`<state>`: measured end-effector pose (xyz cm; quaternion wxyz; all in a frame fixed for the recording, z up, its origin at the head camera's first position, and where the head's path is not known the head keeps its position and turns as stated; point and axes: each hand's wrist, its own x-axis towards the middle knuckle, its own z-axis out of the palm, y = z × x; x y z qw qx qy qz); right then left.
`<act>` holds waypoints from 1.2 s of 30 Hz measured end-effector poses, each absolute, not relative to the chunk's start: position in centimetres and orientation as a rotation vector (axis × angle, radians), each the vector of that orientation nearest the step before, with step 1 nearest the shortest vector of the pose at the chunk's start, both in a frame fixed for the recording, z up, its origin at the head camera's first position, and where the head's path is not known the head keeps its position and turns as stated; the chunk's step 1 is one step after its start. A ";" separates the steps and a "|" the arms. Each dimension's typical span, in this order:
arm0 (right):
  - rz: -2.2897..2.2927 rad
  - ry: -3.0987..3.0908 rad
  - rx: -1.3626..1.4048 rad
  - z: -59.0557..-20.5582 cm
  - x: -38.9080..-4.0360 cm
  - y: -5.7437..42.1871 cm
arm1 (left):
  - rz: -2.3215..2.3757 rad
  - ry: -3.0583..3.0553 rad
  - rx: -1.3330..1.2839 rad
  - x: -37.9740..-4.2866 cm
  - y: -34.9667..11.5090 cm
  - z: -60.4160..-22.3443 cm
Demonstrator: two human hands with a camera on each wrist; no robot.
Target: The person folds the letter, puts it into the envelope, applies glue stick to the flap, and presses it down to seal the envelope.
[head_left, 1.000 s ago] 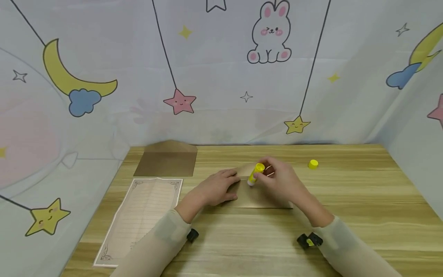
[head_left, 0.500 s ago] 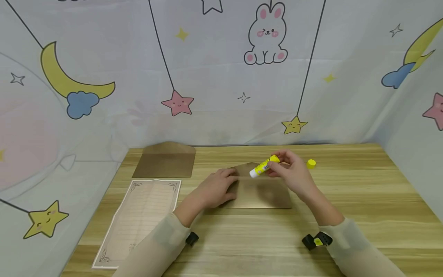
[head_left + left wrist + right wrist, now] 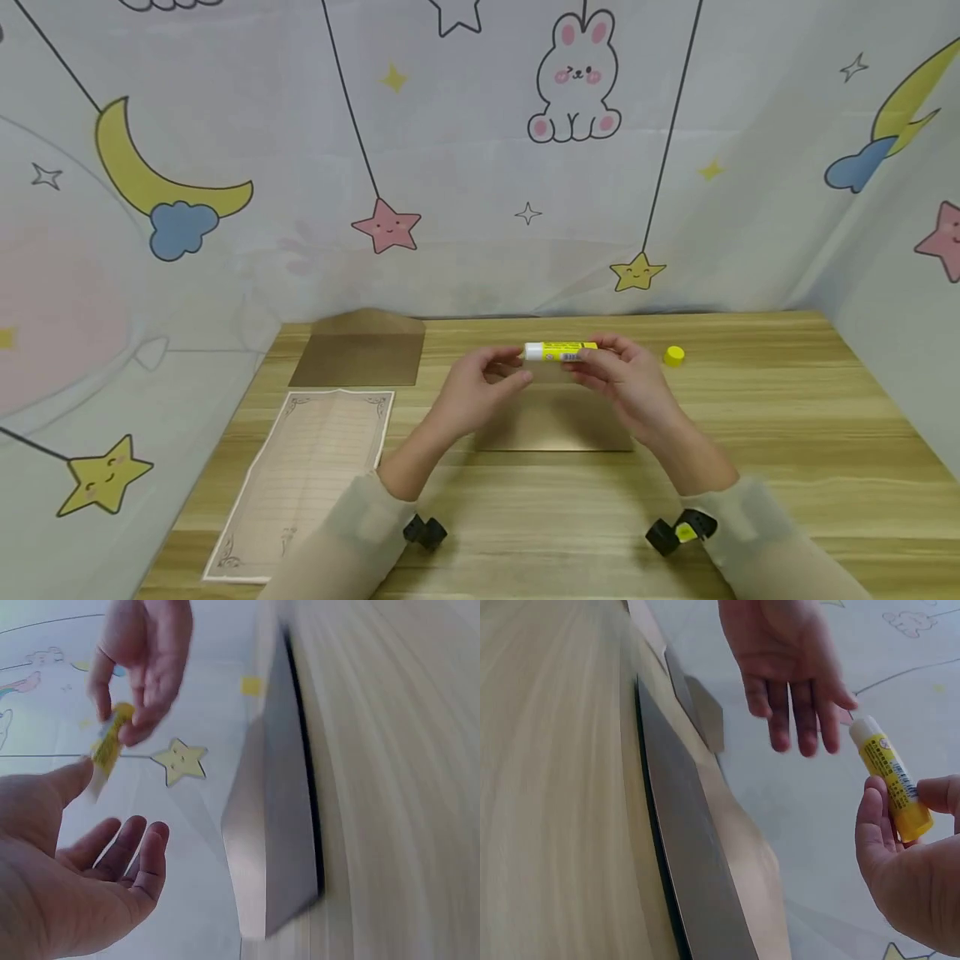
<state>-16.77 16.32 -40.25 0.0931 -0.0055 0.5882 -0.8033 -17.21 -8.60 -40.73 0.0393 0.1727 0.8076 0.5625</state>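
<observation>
A yellow glue stick (image 3: 557, 352) with a white end lies level in the air above the brown envelope (image 3: 555, 425). My right hand (image 3: 637, 383) pinches its yellow end between thumb and fingers, as the right wrist view also shows with the glue stick (image 3: 891, 776). Close to the white end is my left hand (image 3: 474, 392), its fingers spread and holding nothing; in the right wrist view that left hand (image 3: 787, 660) has its fingers extended. The envelope lies on the table below both hands, flap toward the back and partly hidden by them.
The yellow cap (image 3: 674, 356) stands on the wooden table (image 3: 787, 467) to the right. A second brown envelope (image 3: 358, 360) lies at the back left, with a lined, bordered sheet of letter paper (image 3: 315, 458) in front of it. A printed cloth (image 3: 480, 267) hangs behind.
My right hand has lifted the glue stick off the envelope and turned it from steep to level. My left hand has come up off the envelope toward the stick's white end.
</observation>
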 end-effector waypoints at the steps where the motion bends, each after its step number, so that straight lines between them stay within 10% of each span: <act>1: -2.396 1.706 -0.004 -40.2 -16.7 16.1 | 1.799 2.415 0.494 -17.1 -8.3 -40.6; 36: -2.333 1.573 -0.009 -41.4 -15.8 13.7 | 2.530 1.715 0.089 -16.9 -5.8 -41.1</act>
